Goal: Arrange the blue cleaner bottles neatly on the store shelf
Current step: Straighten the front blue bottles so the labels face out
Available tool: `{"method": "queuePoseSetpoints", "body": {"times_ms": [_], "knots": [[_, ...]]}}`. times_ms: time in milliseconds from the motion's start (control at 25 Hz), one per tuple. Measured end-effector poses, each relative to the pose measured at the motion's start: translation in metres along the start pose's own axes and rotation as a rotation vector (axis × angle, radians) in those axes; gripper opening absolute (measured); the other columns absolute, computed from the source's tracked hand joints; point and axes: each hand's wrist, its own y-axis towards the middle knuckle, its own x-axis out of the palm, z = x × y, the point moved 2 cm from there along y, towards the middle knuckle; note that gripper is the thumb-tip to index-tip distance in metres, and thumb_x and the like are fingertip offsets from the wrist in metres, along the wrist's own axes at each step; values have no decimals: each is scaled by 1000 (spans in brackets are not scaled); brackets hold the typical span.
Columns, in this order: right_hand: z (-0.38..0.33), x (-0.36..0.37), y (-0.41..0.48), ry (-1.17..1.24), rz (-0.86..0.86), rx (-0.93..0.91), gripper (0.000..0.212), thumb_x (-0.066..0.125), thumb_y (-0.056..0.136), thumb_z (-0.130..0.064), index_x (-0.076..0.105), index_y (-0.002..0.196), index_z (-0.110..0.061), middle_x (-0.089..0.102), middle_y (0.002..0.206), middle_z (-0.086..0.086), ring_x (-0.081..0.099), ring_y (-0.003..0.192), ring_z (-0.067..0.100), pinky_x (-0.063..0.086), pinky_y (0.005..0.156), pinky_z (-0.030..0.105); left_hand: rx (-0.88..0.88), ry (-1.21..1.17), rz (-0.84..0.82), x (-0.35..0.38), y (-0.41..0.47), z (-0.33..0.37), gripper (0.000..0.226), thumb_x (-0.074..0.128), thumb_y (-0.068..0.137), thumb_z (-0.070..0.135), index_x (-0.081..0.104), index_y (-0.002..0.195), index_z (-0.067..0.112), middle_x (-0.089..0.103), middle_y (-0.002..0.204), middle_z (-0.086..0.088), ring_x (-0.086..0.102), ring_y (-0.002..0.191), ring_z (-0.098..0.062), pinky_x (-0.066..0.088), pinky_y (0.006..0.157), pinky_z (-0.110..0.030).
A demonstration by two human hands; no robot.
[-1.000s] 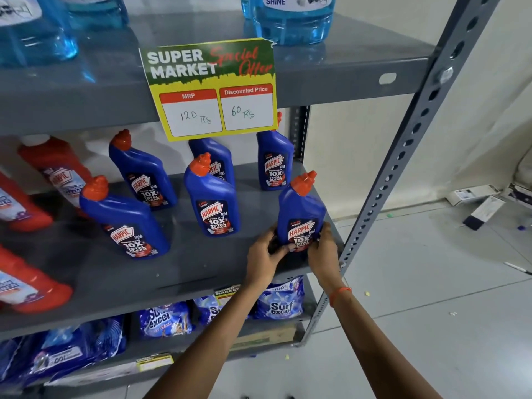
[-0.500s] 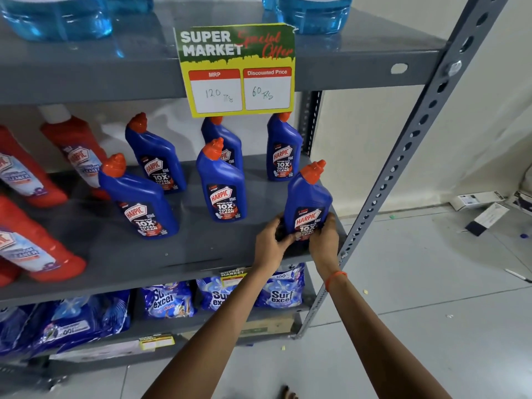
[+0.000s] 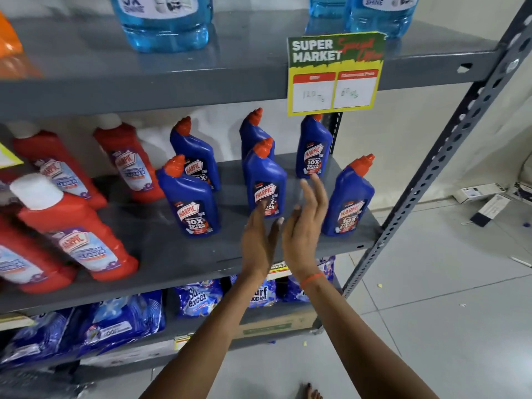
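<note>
Several blue Harpic cleaner bottles with orange caps stand on the grey middle shelf [image 3: 172, 254]. The front right bottle [image 3: 349, 197] stands alone near the shelf's right edge. A front middle bottle [image 3: 266, 180] and a front left bottle [image 3: 190, 200] stand forward, with three more behind, among them the back right bottle [image 3: 313, 148]. My left hand [image 3: 259, 240] is open, its fingertips in front of the front middle bottle's label. My right hand [image 3: 306, 226] is open between the front middle and front right bottles, holding nothing.
Red Harpic bottles [image 3: 74, 234] fill the shelf's left part. A yellow price sign [image 3: 335, 73] hangs from the upper shelf, where clear blue liquid bottles [image 3: 164, 21] stand. Detergent packs [image 3: 198, 298] lie on the lower shelf. A perforated grey upright [image 3: 449, 156] bounds the right side.
Both hands have let go of the front right bottle, which now stands alone, and moved left toward the front middle bottle. The camera view has shifted left.
</note>
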Motion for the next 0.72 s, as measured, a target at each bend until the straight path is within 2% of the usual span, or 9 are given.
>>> {"method": "queuePoseSetpoints", "body": {"times_ms": [80,120,160,200,280,400,520,600,720], "knots": [[8,22,-6,-13,-97,30,52,32,83,-5,40,134,-10,34,143,11,33,135,25,36,111,43,-130,-156,42,-14,7,-15,34,56,88,0,55,117,16,65,113,5,56,99,9,40,82,-1],[18,31,-9,-24,-154,83,51,35,84,-4,40,134,-8,37,141,15,36,132,25,37,110,42,-182,-191,53,-19,11,-23,37,56,87,-3,53,120,15,62,114,5,55,101,11,41,83,-1],[30,39,-11,-33,-207,166,50,37,86,-1,38,135,-7,38,140,17,36,131,27,37,110,42,-225,-133,60,-22,16,-34,40,58,87,-1,49,125,9,60,119,-1,55,108,7,40,88,-5],[43,45,-13,-38,-256,266,49,40,88,0,36,137,-6,37,141,19,35,132,29,35,111,42,-270,-53,31,-24,21,-46,44,60,88,6,45,129,4,57,127,-10,54,117,-6,39,95,-12],[64,52,-12,-3,-352,444,47,40,96,-8,28,141,-6,33,146,19,30,138,30,26,114,37,-401,25,-130,-17,31,-66,53,59,90,18,37,136,3,49,139,-17,46,128,-27,36,104,-32],[77,56,0,177,-442,613,49,34,100,-26,22,145,-13,28,154,9,26,142,20,21,113,28,-512,-113,-302,-4,48,-72,56,53,93,30,31,141,11,43,145,-13,42,131,-26,35,104,-36],[83,53,12,251,-491,681,47,34,99,-37,31,141,-17,41,146,8,42,124,12,32,99,23,-523,-128,-360,2,56,-74,52,49,94,38,35,139,15,45,143,-13,44,127,-25,35,94,-29],[85,45,17,236,-518,683,43,37,98,-40,41,132,-15,50,136,11,49,111,13,39,87,20,-508,-28,-376,1,52,-77,53,48,94,40,37,138,13,47,141,-14,46,127,-29,37,95,-31],[90,26,7,244,-555,640,40,40,96,-43,47,123,-15,57,127,11,55,112,20,44,87,24,-440,19,-358,-3,33,-78,52,50,93,38,42,134,7,54,133,-17,52,120,-31,42,95,-34]]}}
